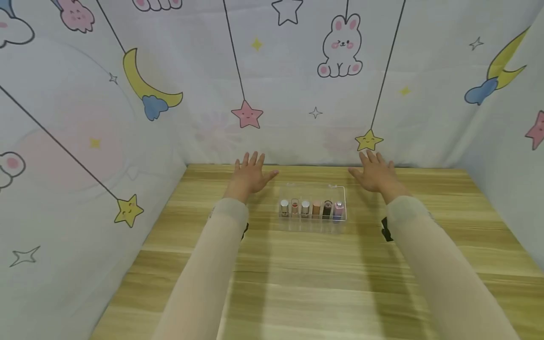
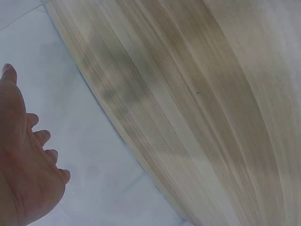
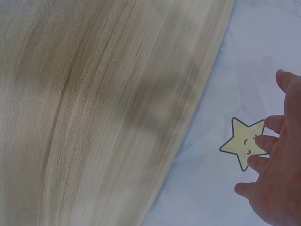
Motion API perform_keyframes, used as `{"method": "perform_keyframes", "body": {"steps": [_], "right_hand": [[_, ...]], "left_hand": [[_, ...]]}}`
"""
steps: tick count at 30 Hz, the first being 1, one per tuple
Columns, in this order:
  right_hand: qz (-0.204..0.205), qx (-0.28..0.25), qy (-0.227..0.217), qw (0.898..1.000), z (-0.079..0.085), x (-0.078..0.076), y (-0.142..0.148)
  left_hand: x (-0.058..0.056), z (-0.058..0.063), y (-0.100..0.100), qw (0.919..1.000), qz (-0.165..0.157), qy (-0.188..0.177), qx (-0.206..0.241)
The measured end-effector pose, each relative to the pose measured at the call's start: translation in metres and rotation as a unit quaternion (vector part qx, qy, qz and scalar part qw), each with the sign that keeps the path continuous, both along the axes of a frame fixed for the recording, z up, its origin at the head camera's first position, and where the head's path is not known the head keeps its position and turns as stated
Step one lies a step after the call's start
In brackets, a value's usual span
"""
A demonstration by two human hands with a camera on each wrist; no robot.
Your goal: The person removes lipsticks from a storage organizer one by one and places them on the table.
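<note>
Both arms reach forward over the wooden table, one on each side of a clear plastic case. My left hand (image 1: 250,176) is held out with its fingers spread, left of the case and empty. To the right, my right hand (image 1: 376,174) is spread the same way and holds nothing. Between them is the clear case (image 1: 312,226), its transparent lid (image 1: 314,192) raised at the back. A row of several small bottles sits inside, among them a silver-capped bottle (image 1: 284,208), an orange-brown one (image 1: 316,208), a dark one (image 1: 327,210) and a pink-purple one (image 1: 338,210).
The wooden table (image 1: 314,278) meets a white printed curtain (image 1: 293,85) along its back edge. More printed fabric hangs at the left side (image 1: 63,245) and right side (image 1: 505,156). A black strap (image 1: 386,229) shows at the right wrist.
</note>
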State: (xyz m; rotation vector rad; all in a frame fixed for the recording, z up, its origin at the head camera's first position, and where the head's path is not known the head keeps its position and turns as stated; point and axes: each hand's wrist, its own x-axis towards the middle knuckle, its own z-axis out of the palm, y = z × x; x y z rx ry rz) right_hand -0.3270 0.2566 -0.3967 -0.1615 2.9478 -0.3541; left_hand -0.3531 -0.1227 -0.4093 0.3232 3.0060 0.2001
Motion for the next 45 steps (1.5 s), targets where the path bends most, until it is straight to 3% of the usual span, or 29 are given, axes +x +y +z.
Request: {"method": "perform_keyframes", "body": {"steps": [7, 18, 29, 34, 42, 45], "right_hand": [[0.010, -0.007, -0.001, 1.000, 0.002, 0.003, 0.004], [0.036, 0.012, 0.018, 0.999, 0.006, 0.012, 0.000], [0.077, 0.003, 0.042, 0.996, 0.011, 0.028, -0.008], [0.091, -0.013, 0.047, 0.995, 0.011, 0.036, -0.008], [0.116, -0.031, 0.063, 0.991, 0.010, 0.044, -0.012], [0.121, -0.045, 0.067, 0.989, 0.010, 0.046, -0.013]], "left_hand": [[0.003, 0.005, 0.004, 0.9998, -0.019, 0.002, -0.001], [0.009, 0.000, -0.001, 0.9980, -0.062, 0.009, 0.010], [0.025, -0.004, -0.013, 0.9944, -0.099, 0.019, 0.032], [0.032, -0.010, -0.011, 0.9911, -0.115, 0.026, 0.062], [0.047, -0.010, -0.009, 0.9810, -0.114, -0.007, 0.156], [0.050, -0.011, -0.007, 0.9777, -0.124, -0.010, 0.169]]}}
